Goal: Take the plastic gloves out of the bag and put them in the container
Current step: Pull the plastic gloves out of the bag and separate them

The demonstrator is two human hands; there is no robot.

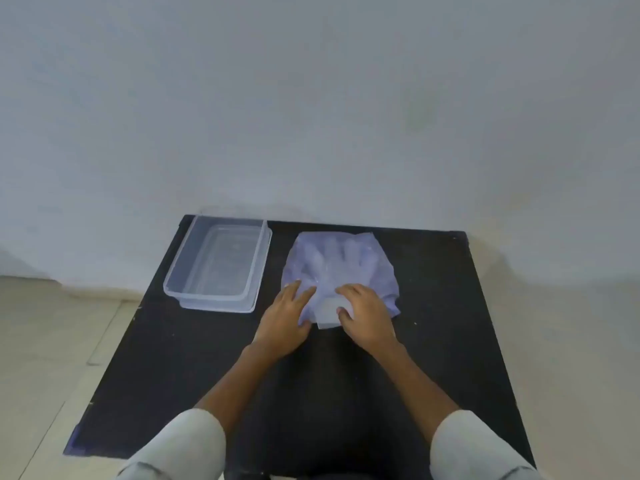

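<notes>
A thin bluish plastic bag (341,263) lies flat on the black table (433,341), with the finger shapes of the plastic gloves showing through it. A whitish wad of gloves (328,312) sticks out of the bag's near opening. My left hand (285,318) presses on the bag's near left edge, fingers spread. My right hand (365,315) pinches the whitish wad at the opening. The clear rectangular container (194,292) stands at the table's far left with nothing in it.
The table stands against a pale wall. Its left edge drops to a tiled floor. Bare black tabletop lies to the right of the bag and in front of my hands.
</notes>
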